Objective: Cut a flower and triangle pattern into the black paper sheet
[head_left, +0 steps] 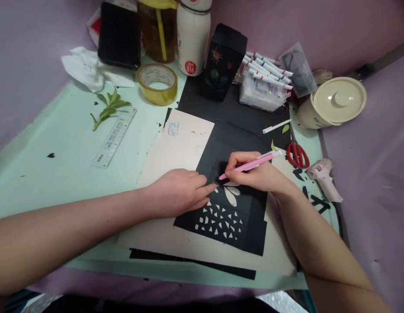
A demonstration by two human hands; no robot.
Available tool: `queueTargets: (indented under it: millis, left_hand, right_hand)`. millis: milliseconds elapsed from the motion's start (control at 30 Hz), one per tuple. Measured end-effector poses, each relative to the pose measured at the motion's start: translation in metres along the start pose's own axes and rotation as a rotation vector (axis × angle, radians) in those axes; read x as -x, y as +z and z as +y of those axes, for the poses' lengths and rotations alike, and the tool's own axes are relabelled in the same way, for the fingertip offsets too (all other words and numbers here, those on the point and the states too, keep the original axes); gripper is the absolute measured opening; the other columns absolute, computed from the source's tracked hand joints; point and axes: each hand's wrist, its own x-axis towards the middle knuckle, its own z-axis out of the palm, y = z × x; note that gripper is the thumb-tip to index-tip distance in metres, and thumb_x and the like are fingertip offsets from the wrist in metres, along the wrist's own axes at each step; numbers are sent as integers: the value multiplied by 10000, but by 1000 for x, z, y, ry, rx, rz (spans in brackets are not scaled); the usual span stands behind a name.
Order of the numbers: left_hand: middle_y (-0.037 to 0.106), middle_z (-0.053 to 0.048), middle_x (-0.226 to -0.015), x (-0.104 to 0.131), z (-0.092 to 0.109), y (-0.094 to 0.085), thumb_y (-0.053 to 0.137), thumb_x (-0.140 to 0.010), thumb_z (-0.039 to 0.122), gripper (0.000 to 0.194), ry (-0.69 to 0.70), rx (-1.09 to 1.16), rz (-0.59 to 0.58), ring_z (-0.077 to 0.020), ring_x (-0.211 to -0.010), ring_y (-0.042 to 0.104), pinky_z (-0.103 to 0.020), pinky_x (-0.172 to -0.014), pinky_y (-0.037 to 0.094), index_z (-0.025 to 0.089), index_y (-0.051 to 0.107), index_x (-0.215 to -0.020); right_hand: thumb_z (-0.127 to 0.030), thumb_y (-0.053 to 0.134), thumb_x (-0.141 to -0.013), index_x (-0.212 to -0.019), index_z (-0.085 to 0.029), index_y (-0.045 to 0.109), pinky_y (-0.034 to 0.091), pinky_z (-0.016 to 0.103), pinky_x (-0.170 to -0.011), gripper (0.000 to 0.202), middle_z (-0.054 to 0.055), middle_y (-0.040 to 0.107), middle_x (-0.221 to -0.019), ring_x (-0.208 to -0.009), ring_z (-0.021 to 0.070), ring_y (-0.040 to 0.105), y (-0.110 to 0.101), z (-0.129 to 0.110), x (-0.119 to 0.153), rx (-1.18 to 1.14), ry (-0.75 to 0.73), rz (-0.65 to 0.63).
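Note:
In my right hand (pixel 254 176) is a slim pink pen-shaped cutter (pixel 257 163), held in a writing grip. Its tip points down at the black paper (pixel 254 208), close to some petal-shaped openings; the very point is too small to make out. My left hand (pixel 178 193) lies on the paper's left side, empty, with the index finger stretched toward the tool's tip. Below the petals, many small triangular holes show white through the black sheet. Under it lies a pale board (pixel 169 163) with a blue scribble near its top left corner.
Around the mat (pixel 71 182) are a clear ruler (pixel 115 139), leafy sprig (pixel 112 106), tape roll (pixel 158 84), white bottle (pixel 193 39), black box (pixel 224 63), markers (pixel 267 69), white pen (pixel 276 126), red-handled scissors (pixel 298 155), glue gun (pixel 325 178) and lidded pot (pixel 332 102).

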Motion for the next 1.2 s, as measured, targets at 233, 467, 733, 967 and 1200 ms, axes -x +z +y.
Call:
queueTargets:
  millis: [233, 467, 733, 967, 1200]
  left_hand:
    - [620, -26, -753, 2, -1, 4, 506, -989, 333, 325, -25, 19, 24, -178, -676, 602, -291, -583, 447, 134, 639, -1208]
    - [646, -38, -803, -1, 0, 2, 536, -976, 346, 339, -62, 40, -51, -187, -721, 628, -284, -610, 463, 150, 632, -1236]
    - [630, -23, -783, -1, 0, 1, 550, -967, 348, 331, -77, 57, -61, -192, -698, 624, -298, -589, 457, 158, 642, -1221]
    - [624, -28, -779, -2, 0, -1, 517, -985, 348, 338, -89, 65, -86, -190, -701, 621, -293, -598, 453, 148, 628, -1235]
    - [632, -28, -780, 0, 0, 3, 486, -990, 337, 298, -58, 53, -28, -183, -695, 617, -291, -601, 458, 150, 617, -1181]
  right_hand:
    - [-242, 655, -817, -742, -176, 654, 389, 213, -504, 100, -7, 647, -643, -561, 108, 544, 21, 5, 19, 55, -7, 239]
    - [-292, 615, -908, -814, -193, 679, 462, 226, -557, 150, 25, 734, -754, -607, 121, 649, 30, 20, 23, 224, -237, 299]
    - [-260, 558, -936, -779, -211, 616, 447, 233, -543, 174, 18, 715, -742, -574, 113, 615, 37, 24, 31, 342, -299, 326]
    - [-219, 553, -916, -736, -220, 571, 422, 248, -528, 181, 8, 699, -724, -563, 119, 599, 36, 24, 33, 313, -262, 304]
    - [-275, 580, -921, -782, -219, 612, 464, 247, -552, 153, 15, 730, -769, -612, 131, 645, 36, 23, 33, 231, -208, 301]
